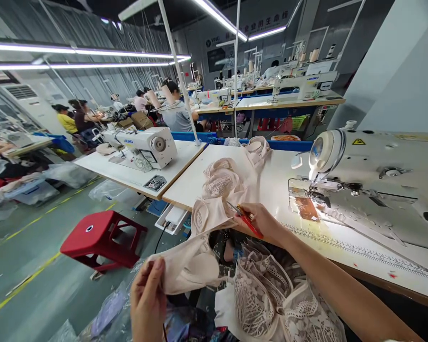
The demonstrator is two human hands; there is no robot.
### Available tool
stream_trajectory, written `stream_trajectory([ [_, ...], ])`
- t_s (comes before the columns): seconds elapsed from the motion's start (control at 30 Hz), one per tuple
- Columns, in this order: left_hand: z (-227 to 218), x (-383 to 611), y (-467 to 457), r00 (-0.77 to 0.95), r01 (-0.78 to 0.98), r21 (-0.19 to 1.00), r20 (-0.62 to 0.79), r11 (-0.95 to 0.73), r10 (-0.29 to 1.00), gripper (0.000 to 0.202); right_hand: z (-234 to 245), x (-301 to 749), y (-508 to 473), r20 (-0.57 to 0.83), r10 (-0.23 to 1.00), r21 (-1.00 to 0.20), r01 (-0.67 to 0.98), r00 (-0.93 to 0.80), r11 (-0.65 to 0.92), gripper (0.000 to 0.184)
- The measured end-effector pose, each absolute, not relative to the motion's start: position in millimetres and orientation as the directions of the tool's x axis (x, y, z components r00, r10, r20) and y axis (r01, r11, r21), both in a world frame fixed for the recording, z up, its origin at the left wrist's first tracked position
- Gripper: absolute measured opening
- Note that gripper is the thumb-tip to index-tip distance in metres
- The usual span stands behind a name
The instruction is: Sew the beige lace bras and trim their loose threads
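My left hand pinches the end of a beige bra between thumb and fingers, holding it out over the floor. From there the bra fabric stretches up to the table edge. My right hand is closed around red-handled scissors, whose blades point left against the beige fabric. More beige bras lie joined in a chain along the white table. Below my right forearm hangs a bunch of lace bras over my lap. Whether the blades are apart cannot be made out.
A lit sewing machine stands on the right side of the table. Another sewing machine is on the adjoining table to the left. A red stool stands on the floor at left. Several people work at machines farther back.
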State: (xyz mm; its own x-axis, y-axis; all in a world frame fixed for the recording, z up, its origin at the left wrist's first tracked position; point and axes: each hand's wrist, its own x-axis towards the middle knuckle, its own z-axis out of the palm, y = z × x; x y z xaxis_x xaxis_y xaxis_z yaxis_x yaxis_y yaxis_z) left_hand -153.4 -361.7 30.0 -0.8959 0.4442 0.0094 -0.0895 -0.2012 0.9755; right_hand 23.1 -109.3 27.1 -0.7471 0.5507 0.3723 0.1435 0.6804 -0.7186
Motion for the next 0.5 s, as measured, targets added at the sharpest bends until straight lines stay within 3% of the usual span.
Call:
stream_trajectory([
  [0.13,62.9,-160.0,-381.4,-0.962,0.011,0.951,0.095,-0.310,0.256,0.022,76.6,25.3,-156.2,0.294,0.499,-0.857,0.006,-0.815,0.515,0.024],
  [0.27,60.6,-163.3,-379.9,-0.939,0.320,0.938,0.333,-0.137,0.084,0.016,93.1,9.4,-184.5,0.203,0.468,-0.944,-0.046,-0.860,0.326,0.019],
  [0.33,46.3,-160.8,-369.4,-0.904,0.411,0.911,0.403,0.034,0.139,0.021,81.6,-5.2,-194.7,0.147,0.435,-0.980,-0.071,-0.888,0.186,0.018],
  [0.37,37.5,-157.9,-362.6,-0.887,0.431,0.897,0.400,0.100,0.229,0.024,72.8,-13.2,-199.3,0.121,0.401,-0.989,-0.078,-0.908,0.123,0.018],
  [0.5,-0.9,-138.1,-334.7,-0.787,0.432,0.894,0.310,0.117,0.533,0.034,35.5,-41.3,-209.6,0.032,0.408,-0.999,-0.012,-0.912,0.050,0.025],
])
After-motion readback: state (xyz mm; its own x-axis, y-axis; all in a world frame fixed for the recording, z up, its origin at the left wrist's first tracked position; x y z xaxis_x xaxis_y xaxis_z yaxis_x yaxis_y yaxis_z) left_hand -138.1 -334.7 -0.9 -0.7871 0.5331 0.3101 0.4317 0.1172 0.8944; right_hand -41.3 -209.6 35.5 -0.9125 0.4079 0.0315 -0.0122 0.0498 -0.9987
